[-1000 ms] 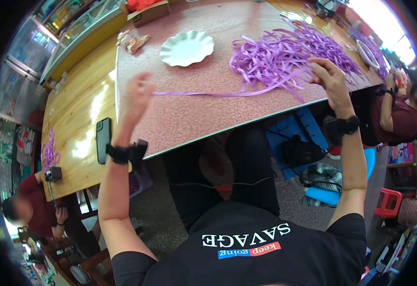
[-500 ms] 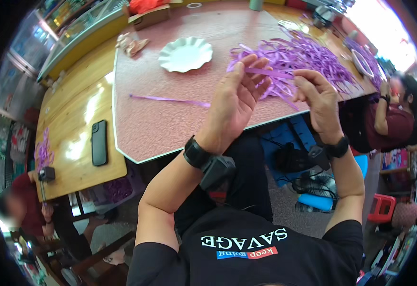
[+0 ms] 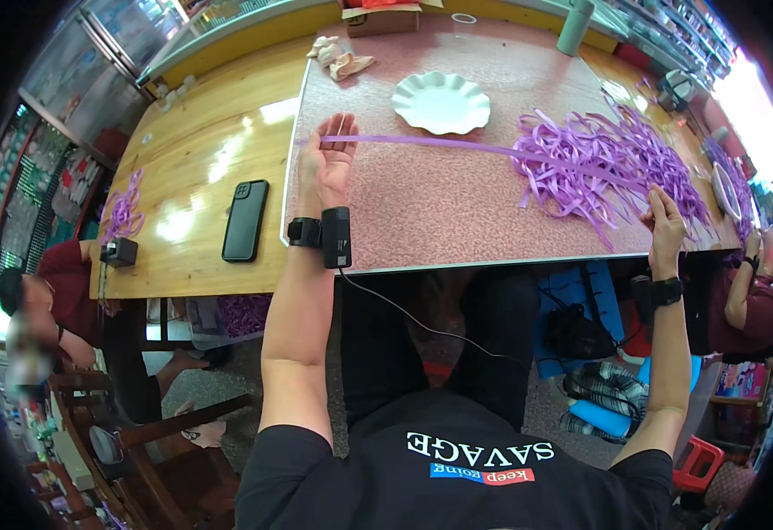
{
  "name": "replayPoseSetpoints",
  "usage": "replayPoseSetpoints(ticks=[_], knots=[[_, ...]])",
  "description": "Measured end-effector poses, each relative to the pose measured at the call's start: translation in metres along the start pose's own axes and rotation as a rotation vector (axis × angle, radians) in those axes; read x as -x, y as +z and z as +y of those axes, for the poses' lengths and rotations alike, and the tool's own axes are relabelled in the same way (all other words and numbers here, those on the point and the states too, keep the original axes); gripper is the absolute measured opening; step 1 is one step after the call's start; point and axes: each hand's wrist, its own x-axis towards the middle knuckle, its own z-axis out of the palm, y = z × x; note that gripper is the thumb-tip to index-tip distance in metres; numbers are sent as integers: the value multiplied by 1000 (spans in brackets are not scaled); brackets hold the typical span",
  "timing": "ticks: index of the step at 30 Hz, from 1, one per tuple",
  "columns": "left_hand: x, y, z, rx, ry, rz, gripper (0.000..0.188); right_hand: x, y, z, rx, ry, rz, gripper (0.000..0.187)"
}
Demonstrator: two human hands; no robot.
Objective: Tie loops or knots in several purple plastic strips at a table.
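A long purple ribbon [image 3: 439,141] runs straight between my two hands above the pink patterned mat. My left hand [image 3: 333,163] is palm up at the mat's left part, its fingers stretched out, with the ribbon caught under the thumb across the fingers. A short ribbon tail shows past the thumb. Over at the right, near the table's front edge, my right hand [image 3: 664,225] pinches the ribbon's other part between thumb and fingers. Beneath the ribbon's right part lies a loose heap of purple ribbons [image 3: 572,163].
A white scalloped dish [image 3: 441,103] sits beyond the ribbon. The black phone [image 3: 245,221] lies on the wooden table at left. Further back are a crumpled beige cloth [image 3: 338,58], a cardboard box [image 3: 382,18] and a green bottle [image 3: 575,28]. Other people sit at both sides.
My hands have moved far apart, left hand leftward and right hand rightward, and the ribbon between them has lengthened. Its tail no longer lies across the mat. The view has shifted.
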Motion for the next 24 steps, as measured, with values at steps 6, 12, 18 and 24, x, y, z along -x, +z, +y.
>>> replayPoseSetpoints(ticks=[6,12,18,24], knots=[[1,-13,15,121,23,-148,37,-21,-18,22,17,55,-25,27],[73,21,-13,-601,51,-325,33,-39,-35,18,-317,176,14,32],[142,66,-43,-1141,255,-644,32,9,37,-77,-146,-170,-165,30],[183,93,-62,-1363,242,-889,27,94,138,-124,131,-541,-713,19]])
